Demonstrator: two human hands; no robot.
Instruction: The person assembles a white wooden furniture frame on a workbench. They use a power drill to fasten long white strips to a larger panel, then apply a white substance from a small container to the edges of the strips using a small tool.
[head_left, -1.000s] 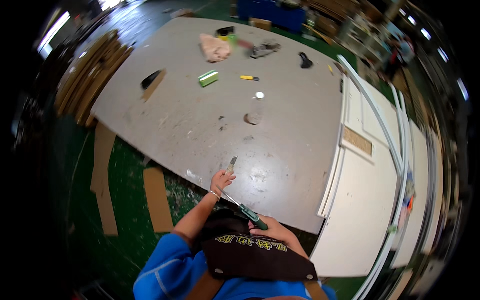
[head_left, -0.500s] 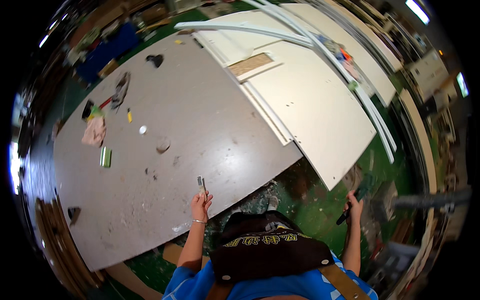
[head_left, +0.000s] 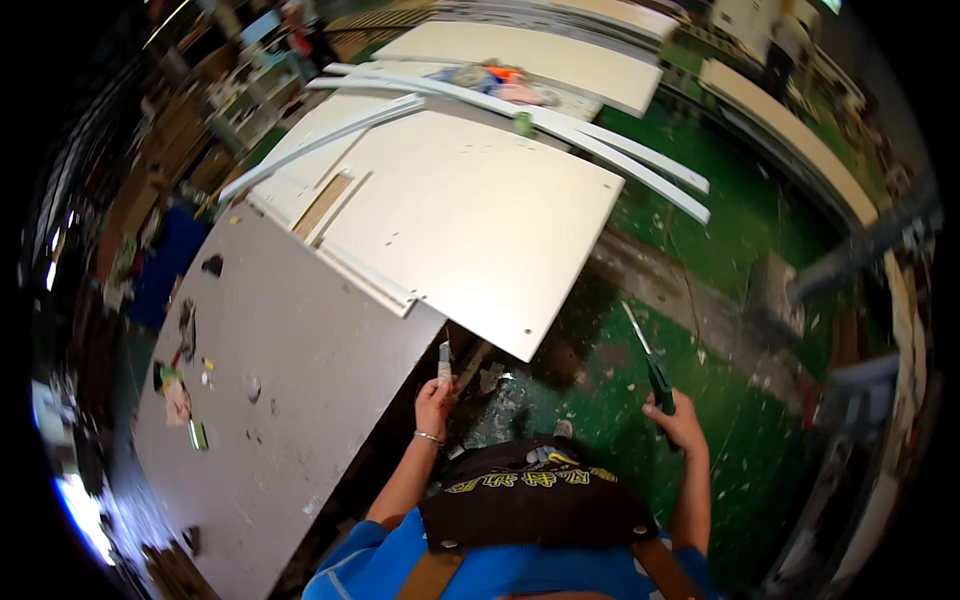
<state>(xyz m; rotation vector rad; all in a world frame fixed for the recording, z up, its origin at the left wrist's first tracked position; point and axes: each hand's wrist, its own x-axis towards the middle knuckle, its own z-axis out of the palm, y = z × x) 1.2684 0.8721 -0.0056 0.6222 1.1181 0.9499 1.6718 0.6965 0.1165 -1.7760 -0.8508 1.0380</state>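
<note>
View has swung right: counter sits further left, pink cloth on it too small to read clearly. Your left hand, seen against the counter half a second ago, now shows just past its edge, fingers closed round a flat-bladed tool, blade up above the fist, lower handle hidden. White panel lies ahead. Your right hand grips a green-handled tool, thin shaft up-left, sharper than before; grip partly covered.
</note>
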